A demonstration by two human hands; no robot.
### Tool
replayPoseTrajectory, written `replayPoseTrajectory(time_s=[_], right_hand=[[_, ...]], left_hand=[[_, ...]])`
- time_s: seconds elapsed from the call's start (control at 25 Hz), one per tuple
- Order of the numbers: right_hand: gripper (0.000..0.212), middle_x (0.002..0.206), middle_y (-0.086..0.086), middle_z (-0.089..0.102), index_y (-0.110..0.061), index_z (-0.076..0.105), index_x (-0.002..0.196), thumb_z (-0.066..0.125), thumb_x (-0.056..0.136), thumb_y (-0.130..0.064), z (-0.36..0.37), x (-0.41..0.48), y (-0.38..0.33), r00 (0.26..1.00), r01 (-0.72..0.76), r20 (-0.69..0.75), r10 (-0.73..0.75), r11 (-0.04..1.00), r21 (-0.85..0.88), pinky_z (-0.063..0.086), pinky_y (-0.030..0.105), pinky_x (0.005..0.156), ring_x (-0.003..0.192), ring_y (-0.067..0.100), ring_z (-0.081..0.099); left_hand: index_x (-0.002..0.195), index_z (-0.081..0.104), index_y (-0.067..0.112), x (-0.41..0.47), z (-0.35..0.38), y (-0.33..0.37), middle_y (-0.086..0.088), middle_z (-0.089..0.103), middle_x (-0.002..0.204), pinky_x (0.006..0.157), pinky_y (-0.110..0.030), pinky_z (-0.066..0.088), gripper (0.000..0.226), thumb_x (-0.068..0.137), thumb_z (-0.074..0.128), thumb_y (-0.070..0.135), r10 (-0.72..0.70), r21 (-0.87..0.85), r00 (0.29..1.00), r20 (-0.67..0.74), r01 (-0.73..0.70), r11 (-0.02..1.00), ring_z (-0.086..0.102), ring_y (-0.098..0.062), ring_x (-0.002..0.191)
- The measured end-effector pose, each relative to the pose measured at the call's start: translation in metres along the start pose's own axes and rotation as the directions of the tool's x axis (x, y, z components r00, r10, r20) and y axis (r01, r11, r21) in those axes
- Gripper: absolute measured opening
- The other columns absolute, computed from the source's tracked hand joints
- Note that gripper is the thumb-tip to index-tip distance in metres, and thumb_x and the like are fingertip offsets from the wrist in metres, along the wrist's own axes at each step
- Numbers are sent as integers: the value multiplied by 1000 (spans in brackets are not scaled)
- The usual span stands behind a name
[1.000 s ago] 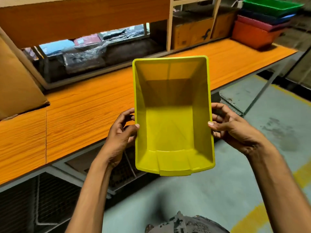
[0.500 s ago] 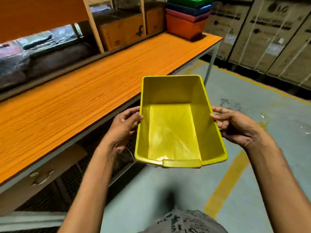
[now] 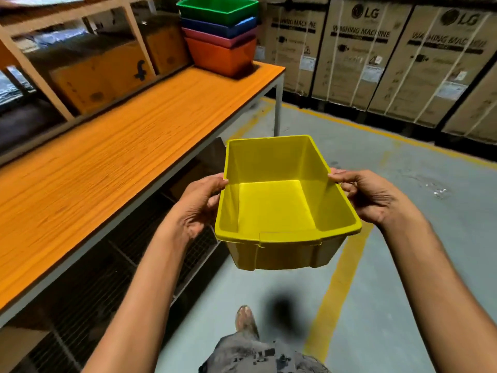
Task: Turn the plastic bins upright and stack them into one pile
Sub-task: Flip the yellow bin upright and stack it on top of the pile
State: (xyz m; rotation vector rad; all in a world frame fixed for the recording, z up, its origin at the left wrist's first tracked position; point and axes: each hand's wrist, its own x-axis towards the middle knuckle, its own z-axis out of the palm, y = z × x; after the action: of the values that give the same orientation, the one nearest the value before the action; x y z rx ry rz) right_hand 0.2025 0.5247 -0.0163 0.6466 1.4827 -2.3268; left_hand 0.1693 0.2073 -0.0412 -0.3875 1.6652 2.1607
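Note:
I hold a yellow plastic bin [image 3: 277, 205] upright in front of me, off the table and above the floor. My left hand [image 3: 197, 204] grips its left rim and my right hand [image 3: 371, 196] grips its right rim. At the far end of the orange table [image 3: 113, 157] stands a pile of nested upright bins: a green bin [image 3: 217, 9] on top, then a blue bin [image 3: 215, 27], a pink bin [image 3: 212, 37] and an orange bin [image 3: 223, 56] at the bottom.
Cardboard boxes [image 3: 102, 76] sit on a shelf behind the table. Tall washing machine cartons [image 3: 376, 55] line the far wall. A yellow floor line [image 3: 338, 275] runs beneath the bin. Wire mesh panels [image 3: 150, 243] fill the space under the table.
The view has swung right and closer to the pile of bins. The yellow bin has levelled from tilted toward me to upright, still held by both hands.

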Motion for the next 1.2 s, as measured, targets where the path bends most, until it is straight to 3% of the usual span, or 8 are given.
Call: replayPoseTrajectory(time_s=[0.08,0.2,0.32,0.44,0.56,0.68,0.96,1.2], right_hand=[[30,70,-2,75,-11,64,122,50,100,3,-12,27,-14,999,41,-10,-41,998,-40,51,17,42,44,3,64],[38,100,6,77,-10,62,128,57,94,8,-29,69,-36,987,130,-79,-141,983,-130,57,21,57,66,6,72],[48,117,13,70,-15,61,129,61,90,13,-39,102,-59,956,267,-77,-284,948,-176,62,31,75,92,17,71],[50,114,5,70,-21,59,130,65,91,9,-41,129,-89,913,374,-61,-404,886,-274,60,31,75,93,17,69],[50,110,-1,70,-23,57,133,65,93,5,-50,159,-118,871,433,-90,-483,841,-324,56,28,73,89,12,67],[50,116,2,68,-23,55,135,64,93,4,-67,192,-149,854,465,-83,-514,824,-325,57,26,73,93,13,67],[49,128,16,64,-22,52,134,65,94,3,-133,309,-257,813,540,-1,-582,755,-372,57,38,84,103,22,64],[48,123,12,65,-22,53,133,65,94,5,-177,403,-377,799,578,94,-594,716,-392,54,34,85,101,14,62]], left_hand=[[127,71,13,42,10,6,-15,75,120,96,-39,59,35,93,65,7,23,50,997,73,-27,998,75,-21,101],[125,70,23,102,28,21,-15,76,114,66,-27,49,36,93,65,8,57,131,993,107,-71,989,64,-10,72],[132,64,28,150,44,41,-1,72,98,57,-25,31,43,97,61,4,95,180,978,187,-129,975,58,0,64],[138,58,30,199,66,67,-5,67,117,53,-21,45,47,99,59,4,111,187,958,266,-165,968,64,-5,81],[141,55,30,245,89,90,-3,67,132,62,-22,56,49,99,61,6,152,153,931,332,-212,965,70,-11,97],[140,56,32,291,118,106,-3,65,135,64,-25,54,49,98,63,8,198,199,915,353,-280,939,71,-10,95],[131,60,42,410,214,140,1,63,135,75,-27,55,48,92,72,17,374,187,880,293,-437,880,66,-18,116],[132,60,42,495,299,183,-1,62,140,83,-34,49,49,90,74,22,514,150,840,172,-538,830,59,-22,126]])
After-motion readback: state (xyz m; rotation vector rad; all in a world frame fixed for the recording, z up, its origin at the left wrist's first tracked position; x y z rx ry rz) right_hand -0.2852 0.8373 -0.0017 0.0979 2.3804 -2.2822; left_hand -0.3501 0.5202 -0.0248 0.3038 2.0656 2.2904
